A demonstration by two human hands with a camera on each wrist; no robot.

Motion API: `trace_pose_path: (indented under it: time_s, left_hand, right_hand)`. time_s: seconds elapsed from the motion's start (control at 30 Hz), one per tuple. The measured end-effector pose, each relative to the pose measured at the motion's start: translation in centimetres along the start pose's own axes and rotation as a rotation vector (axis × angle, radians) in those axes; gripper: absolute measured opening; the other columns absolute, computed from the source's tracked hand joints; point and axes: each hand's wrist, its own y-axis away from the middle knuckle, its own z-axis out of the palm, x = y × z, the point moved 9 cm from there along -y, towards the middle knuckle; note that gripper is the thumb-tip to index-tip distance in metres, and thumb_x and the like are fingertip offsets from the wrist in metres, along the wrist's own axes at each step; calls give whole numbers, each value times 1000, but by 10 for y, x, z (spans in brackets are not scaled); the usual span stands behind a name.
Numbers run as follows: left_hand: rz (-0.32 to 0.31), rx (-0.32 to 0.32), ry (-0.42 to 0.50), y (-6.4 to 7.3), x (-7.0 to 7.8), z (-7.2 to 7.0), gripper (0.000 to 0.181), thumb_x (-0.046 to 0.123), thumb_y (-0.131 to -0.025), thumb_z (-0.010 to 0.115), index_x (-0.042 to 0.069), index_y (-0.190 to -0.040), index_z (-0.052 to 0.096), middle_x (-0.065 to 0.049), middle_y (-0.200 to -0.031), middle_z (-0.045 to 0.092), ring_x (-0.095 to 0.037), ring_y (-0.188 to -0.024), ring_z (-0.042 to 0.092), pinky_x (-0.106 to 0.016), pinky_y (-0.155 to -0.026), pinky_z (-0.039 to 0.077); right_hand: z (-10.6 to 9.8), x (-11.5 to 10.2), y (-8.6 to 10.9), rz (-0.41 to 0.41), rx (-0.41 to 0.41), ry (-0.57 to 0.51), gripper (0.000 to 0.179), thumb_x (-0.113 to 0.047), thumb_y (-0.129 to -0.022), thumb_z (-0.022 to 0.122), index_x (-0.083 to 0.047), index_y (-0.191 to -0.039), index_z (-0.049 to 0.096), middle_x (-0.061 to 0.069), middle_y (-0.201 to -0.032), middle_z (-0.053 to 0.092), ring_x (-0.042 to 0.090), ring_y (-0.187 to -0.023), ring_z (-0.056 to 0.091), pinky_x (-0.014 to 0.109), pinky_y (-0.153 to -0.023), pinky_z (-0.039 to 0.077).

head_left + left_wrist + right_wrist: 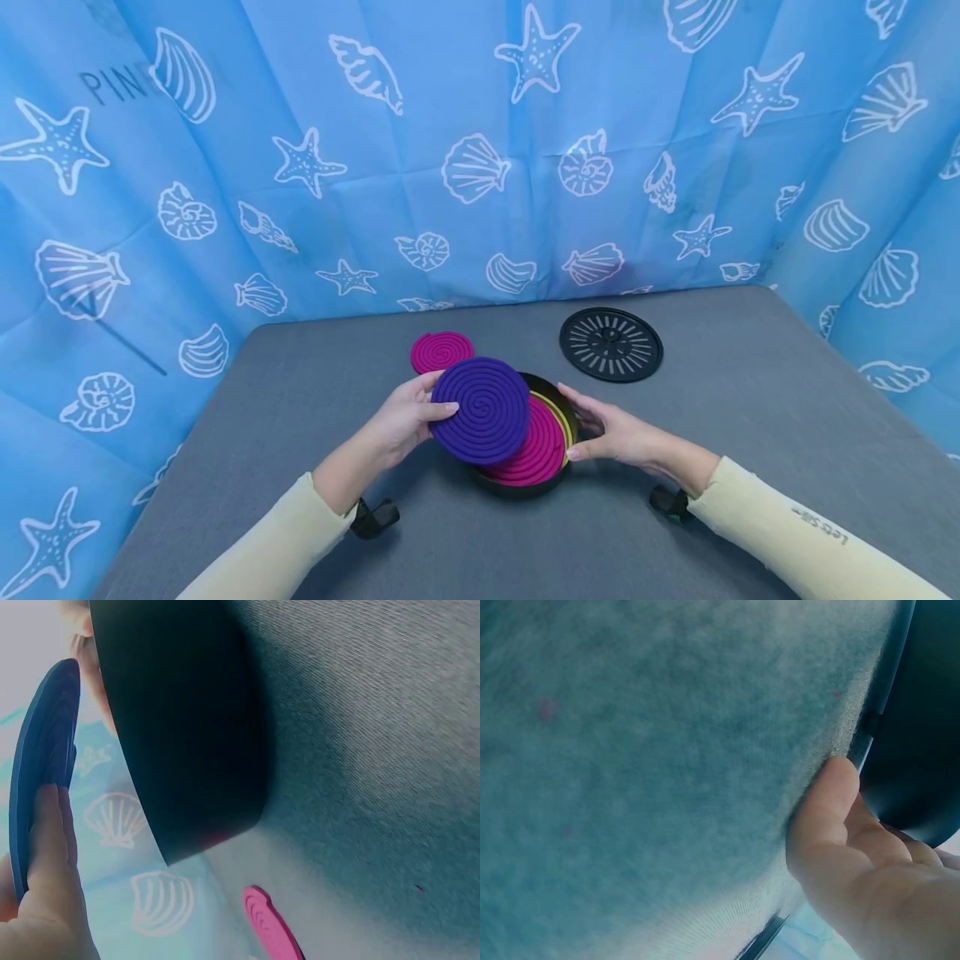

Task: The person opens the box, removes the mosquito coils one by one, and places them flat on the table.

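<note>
My left hand pinches a purple mosquito coil, a tightly wound flat spiral, thumb on its upper face. The coil is tilted over the left part of a round black tin and hides that part. A pink coil shows inside the tin, with a yellow edge around its right side. My right hand grips the tin's right side, thumb toward the near side and fingers along the far side. In the left wrist view, the purple coil stands edge-on beside the dark tin wall.
Behind my left hand, another pink coil lies on the grey table. A black slotted lid rests flat at the back right. A blue curtain with shell prints hangs behind and along the sides.
</note>
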Motion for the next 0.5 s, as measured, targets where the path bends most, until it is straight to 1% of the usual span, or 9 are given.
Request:
trace_pose_path:
  time_s: [0.13, 0.23, 0.37, 0.5]
  left_hand:
    - [21, 24, 13, 5, 3, -6, 58, -6, -97, 50, -2, -149, 27, -19, -130, 57, -13, -90, 69, -32, -83, 55]
    - [39, 31, 22, 8, 5, -10, 59, -6, -97, 50, -3, -149, 24, -21, -133, 55, -13, -91, 68, -32, -83, 55]
    - [60, 48, 34, 12, 8, -18, 60, -6, -97, 49, -4, -150, 21, -20, -131, 56, -12, -93, 68, -31, -84, 55]
    - [72, 83, 36, 16, 11, -28, 60, -6, -97, 49, -3, -150, 21, -17, -128, 59, -12, -95, 67, -31, -87, 54]
  right_hand:
    - [0, 0, -1, 4, 1, -1, 93, -13, -89, 71, -4, -156, 8, 25, -159, 4, 49, -141, 11, 62, -111, 17]
    - [0, 0, -1, -1, -1, -1, 92, -12, -89, 71, -3, -155, 8, 25, -159, 4, 49, -142, 10, 61, -112, 15]
    - [0, 1, -2, -3, -2, -3, 92, -12, -89, 71, -2, -155, 8, 26, -159, 4, 49, -142, 10, 61, -112, 14]
    - [0, 0, -2, -4, -2, -11, 93, -11, -88, 71, -2, -155, 8, 26, -159, 4, 49, -142, 10, 60, -113, 14]
